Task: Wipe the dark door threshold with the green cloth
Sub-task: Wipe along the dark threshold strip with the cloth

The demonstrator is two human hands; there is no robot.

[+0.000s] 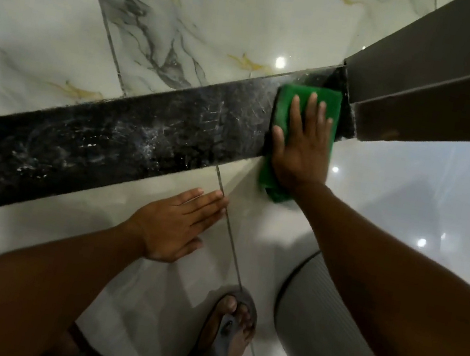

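Head-camera view, looking straight down as we crouch at a doorway: our right hand [303, 145] lies flat, fingers spread and extended, pressing a folded bright green cloth [283, 105] onto the right end of a long dark stone door threshold [106, 156], a black polished band with pale veins and whitish smears that runs slantwise from lower left to upper right between glossy marbled white floor tiles [54, 7]. The cloth sits just beside the foot of a dark grey-brown door frame [447, 73], and its near end hangs off the threshold onto the pale tile. Our left hand [176, 224] holds nothing; it rests open, palm down, fingers together, on the tile near the threshold's front edge, apparently as a brace. Lower down we see a foot in a dark flip-flop sandal [228, 329] and a knee in grey ribbed fabric [321, 341]. As we judge it, most of the threshold to the left looks streaked and unwiped, so much of the stroke remains. Because we only press the cloth and do not grip it, it could bunch or slide out from under the palm on a fast sweep. Knuckles could knock the frame corner so close by. On tile this glossy, the bracing hand or the sandal could slip if the floor is damp, though we cannot tell whether it is. The overhanging cloth may also drag grime onto the clean tile.
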